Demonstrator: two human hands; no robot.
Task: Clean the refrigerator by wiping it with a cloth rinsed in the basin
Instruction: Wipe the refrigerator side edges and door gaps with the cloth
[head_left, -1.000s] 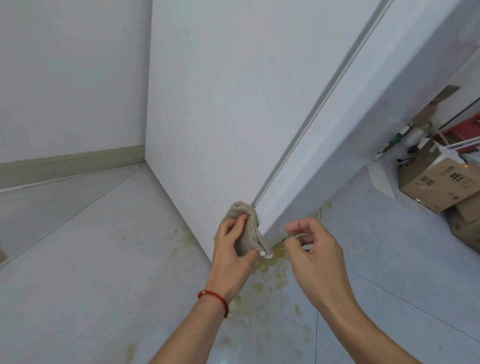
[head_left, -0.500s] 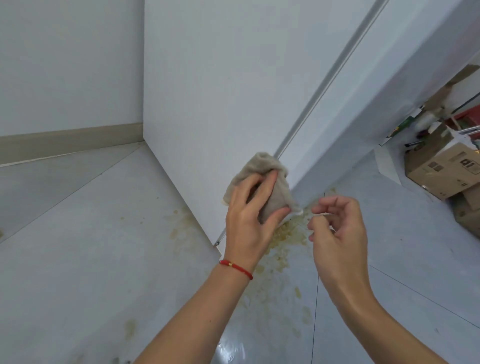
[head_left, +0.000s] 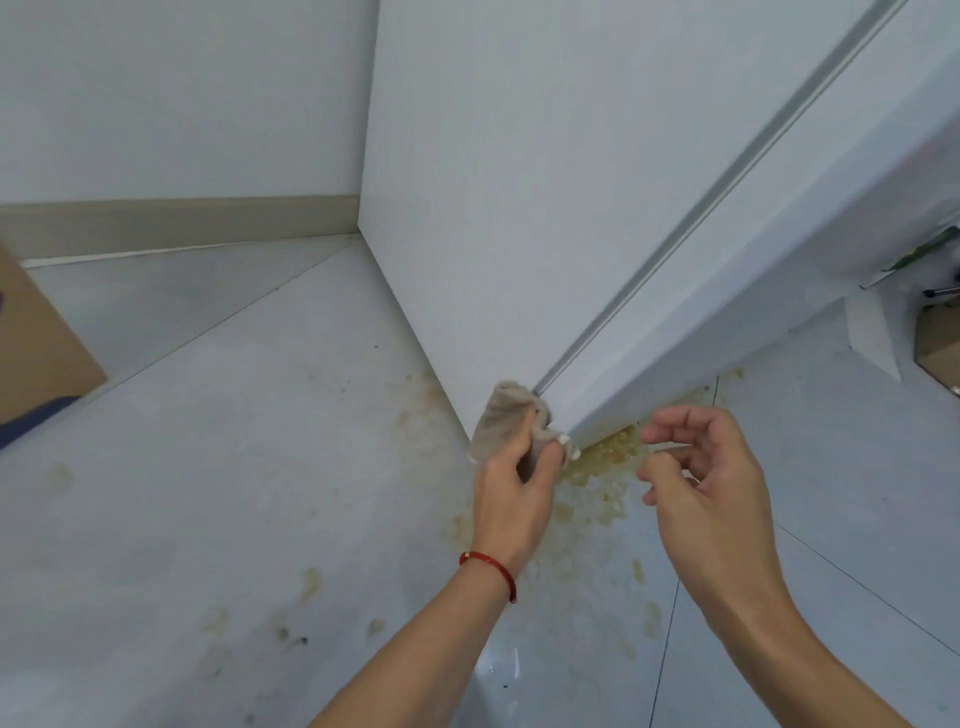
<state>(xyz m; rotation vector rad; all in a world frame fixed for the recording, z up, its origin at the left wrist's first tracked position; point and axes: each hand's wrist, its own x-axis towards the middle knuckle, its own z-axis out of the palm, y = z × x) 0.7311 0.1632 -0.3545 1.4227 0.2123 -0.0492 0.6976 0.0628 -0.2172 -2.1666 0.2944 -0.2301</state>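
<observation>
One cloth, beige and bunched, is pressed against the bottom corner of the white refrigerator, where its side panel meets the door seam. The left hand makes the grip, fingers curled round it; the right hand hovers just beside, loosely curled, holding nothing. Wiping looks to be the step in hand. Next probably calls for working along the lower edge, above yellowish stains on the floor. No writing is legible.
</observation>
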